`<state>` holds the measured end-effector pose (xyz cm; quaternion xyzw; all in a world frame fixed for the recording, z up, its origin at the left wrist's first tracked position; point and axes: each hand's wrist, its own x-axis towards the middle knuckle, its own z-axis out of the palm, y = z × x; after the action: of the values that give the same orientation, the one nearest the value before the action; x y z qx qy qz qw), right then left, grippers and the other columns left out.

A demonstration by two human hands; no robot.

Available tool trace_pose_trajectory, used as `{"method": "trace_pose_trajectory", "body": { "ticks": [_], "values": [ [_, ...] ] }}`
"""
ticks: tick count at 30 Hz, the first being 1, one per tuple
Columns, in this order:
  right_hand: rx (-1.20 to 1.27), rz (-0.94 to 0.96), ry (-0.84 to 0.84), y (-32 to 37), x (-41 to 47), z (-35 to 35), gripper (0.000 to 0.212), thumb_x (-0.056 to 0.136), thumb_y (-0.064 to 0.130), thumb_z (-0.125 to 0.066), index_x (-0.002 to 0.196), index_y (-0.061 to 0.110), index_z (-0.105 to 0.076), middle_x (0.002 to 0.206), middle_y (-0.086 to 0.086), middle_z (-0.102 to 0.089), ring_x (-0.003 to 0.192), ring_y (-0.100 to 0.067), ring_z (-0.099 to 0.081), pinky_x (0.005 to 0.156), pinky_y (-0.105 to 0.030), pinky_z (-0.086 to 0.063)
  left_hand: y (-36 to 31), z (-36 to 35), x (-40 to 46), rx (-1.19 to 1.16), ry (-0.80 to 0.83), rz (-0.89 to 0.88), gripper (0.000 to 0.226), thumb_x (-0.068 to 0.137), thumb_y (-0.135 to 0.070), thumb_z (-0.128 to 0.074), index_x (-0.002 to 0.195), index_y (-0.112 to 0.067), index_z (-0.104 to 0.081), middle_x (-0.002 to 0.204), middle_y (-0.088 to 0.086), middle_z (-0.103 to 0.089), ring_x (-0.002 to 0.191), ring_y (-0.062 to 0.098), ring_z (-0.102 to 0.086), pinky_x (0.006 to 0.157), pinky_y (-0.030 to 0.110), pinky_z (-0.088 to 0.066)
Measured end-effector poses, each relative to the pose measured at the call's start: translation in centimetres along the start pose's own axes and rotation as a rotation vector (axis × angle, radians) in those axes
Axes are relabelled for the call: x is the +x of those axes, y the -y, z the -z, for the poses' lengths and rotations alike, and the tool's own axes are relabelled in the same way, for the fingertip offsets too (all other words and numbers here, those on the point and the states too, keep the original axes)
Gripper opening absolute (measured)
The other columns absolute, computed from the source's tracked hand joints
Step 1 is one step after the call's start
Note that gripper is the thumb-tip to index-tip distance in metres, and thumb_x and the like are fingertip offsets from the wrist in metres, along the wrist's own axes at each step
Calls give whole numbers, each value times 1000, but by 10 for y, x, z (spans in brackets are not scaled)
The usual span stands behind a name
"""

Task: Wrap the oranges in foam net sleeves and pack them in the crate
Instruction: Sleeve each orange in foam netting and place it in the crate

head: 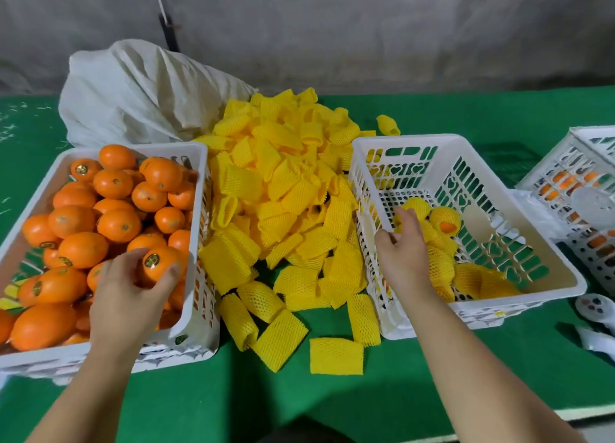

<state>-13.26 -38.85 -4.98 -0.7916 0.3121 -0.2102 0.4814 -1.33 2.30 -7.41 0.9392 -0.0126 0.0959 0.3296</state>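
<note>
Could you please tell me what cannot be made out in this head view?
- Right hand fingertips: hidden behind the wrapped oranges; grip unclear.
- Sticker on the orange in the left hand: too small to read.
- Far-right crate: cut off by the frame edge.

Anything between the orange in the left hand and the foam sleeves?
Only the white crate's near wall. The left hand grips a stickered orange inside it; the yellow foam net sleeves lie just beyond that wall.

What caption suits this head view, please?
Left hand grips an orange; right hand sets a sleeved orange in the crate.
</note>
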Motion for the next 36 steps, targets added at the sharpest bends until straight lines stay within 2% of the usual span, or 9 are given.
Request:
{"method": "trace_pose_trajectory", "body": {
  "ticks": [5,8,13,15,18,22,26,30,36],
  "values": [
    [-214,122,44,0,4,-14,52,100,26,-60,151,24,-47,172,-1,-16,121,-23,-64,92,-36,-54,-39,-13,-15,-382,-106,-21,66,90,-66,-70,143,-31,-53,134,-8,-53,116,5,-55,89,21,-47],
    [-306,202,211,-8,9,-31,55,100,31,-63,152,24,-45,172,-2,-11,143,-29,-46,106,-49,-49,-65,-30,-23,-444,37,-73,80,88,-70,-69,154,-31,-46,131,-13,-47,117,-10,-51,82,2,-44],
    [-752,124,670,-36,22,-66,46,103,46,-52,148,38,-50,172,-10,-10,154,-43,-15,121,-58,-22,-72,-40,-25,-193,253,-295,76,83,-70,-71,147,-33,-55,119,-11,-45,104,8,-56,81,26,-53],
    [-1022,111,878,-49,26,-72,40,105,43,-48,140,31,-60,172,-9,-11,153,-46,-10,121,-64,-20,-69,-36,-25,-155,273,-343,75,84,-69,-71,146,-31,-55,118,-11,-45,102,7,-55,82,33,-55],
    [-1250,-32,1020,-64,30,-76,53,107,34,-48,156,13,-41,174,-8,2,155,-48,-3,120,-66,-22,-68,-36,-26,-166,260,-344,73,85,-67,-70,147,-30,-54,119,-15,-44,105,1,-54,83,30,-54],
    [-1030,183,800,-44,28,-81,37,111,16,-42,146,12,-52,167,-7,-29,147,-37,-32,117,-50,-32,-69,-40,-29,-201,209,-332,72,87,-65,-70,147,-31,-53,125,-18,-44,110,-1,-54,87,30,-55],
    [-420,353,463,-16,15,-80,26,105,10,-55,126,13,-70,129,-9,-66,110,-29,-64,89,-43,-53,-76,-40,-34,-261,158,-261,70,87,-63,-72,147,-32,-53,129,-15,-46,111,4,-55,87,25,-53],
    [-63,318,365,10,-3,-84,36,98,19,-66,122,40,-50,103,19,-60,75,-7,-57,60,-34,-48,-100,-44,-56,-430,1,-182,64,88,-66,-71,142,-37,-54,129,-15,-49,118,1,-54,88,10,-46],
    [-71,586,294,42,-18,-90,25,94,9,-73,117,19,-70,108,8,-62,94,-5,-59,76,-20,-45,-151,-46,-70,-1128,299,203,56,79,-51,-81,132,-45,-65,126,-8,-72,114,16,-72,92,35,-61]
  ]
}}
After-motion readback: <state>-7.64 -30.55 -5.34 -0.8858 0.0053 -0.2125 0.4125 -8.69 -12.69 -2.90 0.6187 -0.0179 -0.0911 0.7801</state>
